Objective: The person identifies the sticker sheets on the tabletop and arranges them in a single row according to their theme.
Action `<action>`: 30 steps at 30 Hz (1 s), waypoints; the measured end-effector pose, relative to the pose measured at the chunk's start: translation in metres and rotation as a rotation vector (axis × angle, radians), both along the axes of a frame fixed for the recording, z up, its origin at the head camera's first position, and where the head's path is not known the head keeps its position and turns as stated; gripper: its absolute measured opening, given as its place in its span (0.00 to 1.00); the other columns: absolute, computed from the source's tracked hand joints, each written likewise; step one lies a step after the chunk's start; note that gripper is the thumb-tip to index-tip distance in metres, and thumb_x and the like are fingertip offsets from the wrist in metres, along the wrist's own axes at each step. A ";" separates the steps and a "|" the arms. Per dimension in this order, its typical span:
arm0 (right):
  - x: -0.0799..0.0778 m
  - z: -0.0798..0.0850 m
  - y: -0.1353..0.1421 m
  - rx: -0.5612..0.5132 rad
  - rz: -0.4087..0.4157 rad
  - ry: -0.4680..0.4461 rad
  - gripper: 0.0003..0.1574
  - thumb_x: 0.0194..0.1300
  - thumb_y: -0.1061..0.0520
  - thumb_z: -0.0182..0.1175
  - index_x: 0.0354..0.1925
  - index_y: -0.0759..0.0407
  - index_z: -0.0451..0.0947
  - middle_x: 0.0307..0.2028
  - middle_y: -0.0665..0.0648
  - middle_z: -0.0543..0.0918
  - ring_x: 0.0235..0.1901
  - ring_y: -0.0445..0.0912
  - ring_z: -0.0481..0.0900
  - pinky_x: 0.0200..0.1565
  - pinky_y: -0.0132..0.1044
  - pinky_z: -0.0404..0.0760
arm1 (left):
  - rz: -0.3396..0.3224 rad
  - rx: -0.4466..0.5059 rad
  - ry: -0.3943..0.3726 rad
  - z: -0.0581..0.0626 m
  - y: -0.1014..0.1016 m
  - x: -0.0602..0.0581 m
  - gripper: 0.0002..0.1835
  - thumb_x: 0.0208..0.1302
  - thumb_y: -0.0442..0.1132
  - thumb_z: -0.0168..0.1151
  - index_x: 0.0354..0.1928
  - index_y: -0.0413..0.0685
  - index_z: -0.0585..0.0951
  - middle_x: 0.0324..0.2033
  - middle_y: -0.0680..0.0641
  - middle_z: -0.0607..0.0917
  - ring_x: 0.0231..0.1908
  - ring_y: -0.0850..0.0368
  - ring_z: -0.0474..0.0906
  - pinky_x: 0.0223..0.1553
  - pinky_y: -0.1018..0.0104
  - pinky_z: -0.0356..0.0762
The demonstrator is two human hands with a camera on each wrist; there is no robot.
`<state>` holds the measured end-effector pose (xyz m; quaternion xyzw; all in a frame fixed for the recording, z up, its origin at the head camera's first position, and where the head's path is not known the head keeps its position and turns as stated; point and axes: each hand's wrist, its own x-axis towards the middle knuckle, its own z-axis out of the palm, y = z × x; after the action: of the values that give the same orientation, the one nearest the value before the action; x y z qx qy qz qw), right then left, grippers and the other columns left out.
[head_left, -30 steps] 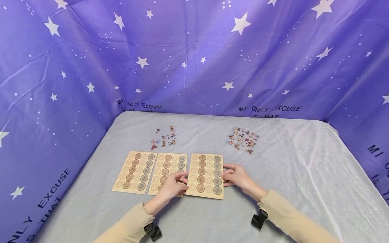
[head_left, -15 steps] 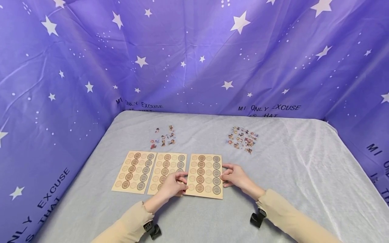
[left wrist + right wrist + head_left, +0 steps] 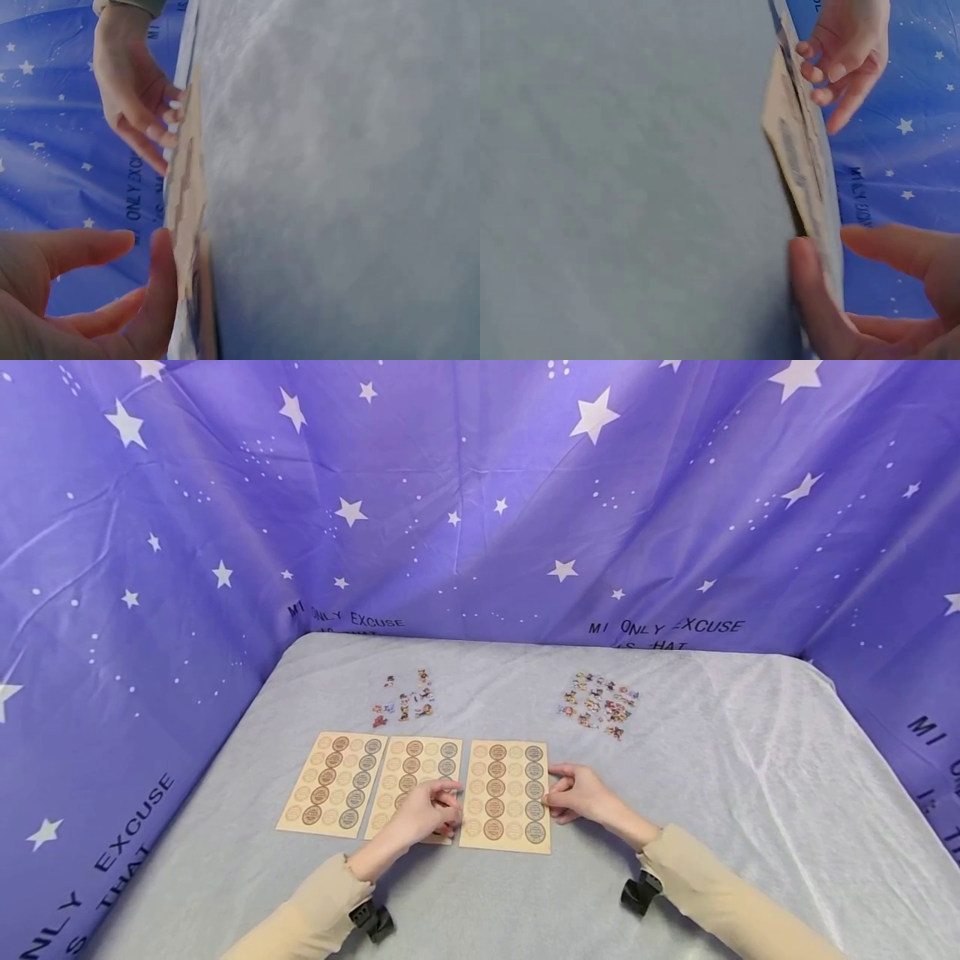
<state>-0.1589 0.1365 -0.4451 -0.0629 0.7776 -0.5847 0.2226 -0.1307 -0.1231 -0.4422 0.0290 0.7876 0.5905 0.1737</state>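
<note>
Three beige sheets of round stickers lie side by side: the left sheet, the middle sheet and the right sheet. My left hand hovers over the lower right of the middle sheet, hiding part of it. Its fingertips are near the right sheet's left edge, and in the left wrist view thumb and forefinger are apart with nothing between them. My right hand is at the right sheet's right edge. In the right wrist view its thumb is right by the sheet's edge, spread from the forefinger.
Behind the sheets, two clear sheets of small cartoon figures lie on the grey cloth: a sparser left one and a fuller right one. A purple star-printed curtain surrounds the table. Black wrist straps sit over beige sleeves.
The right sticker sheet has come down flat on the cloth, slightly apart from the middle one. My left hand has let go of its edge and drawn slightly left; the right fingers have loosened.
</note>
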 end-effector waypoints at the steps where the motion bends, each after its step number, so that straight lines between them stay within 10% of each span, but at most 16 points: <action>1: 0.000 0.002 0.001 0.014 0.015 0.004 0.40 0.52 0.68 0.58 0.59 0.84 0.54 0.25 0.56 0.80 0.20 0.40 0.77 0.27 0.39 0.83 | -0.003 -0.009 0.007 0.001 -0.001 -0.001 0.23 0.52 0.23 0.54 0.53 0.24 0.70 0.28 0.41 0.79 0.20 0.60 0.76 0.23 0.65 0.80; 30: -0.034 0.019 -0.029 0.122 0.046 0.166 0.29 0.56 0.64 0.56 0.56 0.74 0.67 0.36 0.67 0.81 0.29 0.51 0.81 0.35 0.41 0.82 | 0.061 -0.084 0.052 0.022 -0.057 -0.036 0.20 0.59 0.29 0.50 0.53 0.24 0.71 0.33 0.36 0.79 0.26 0.59 0.79 0.33 0.65 0.82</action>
<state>-0.1932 0.1078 -0.4261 -0.1155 0.8260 -0.5235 0.1741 -0.1670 -0.1798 -0.4206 0.0131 0.8164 0.5610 0.1363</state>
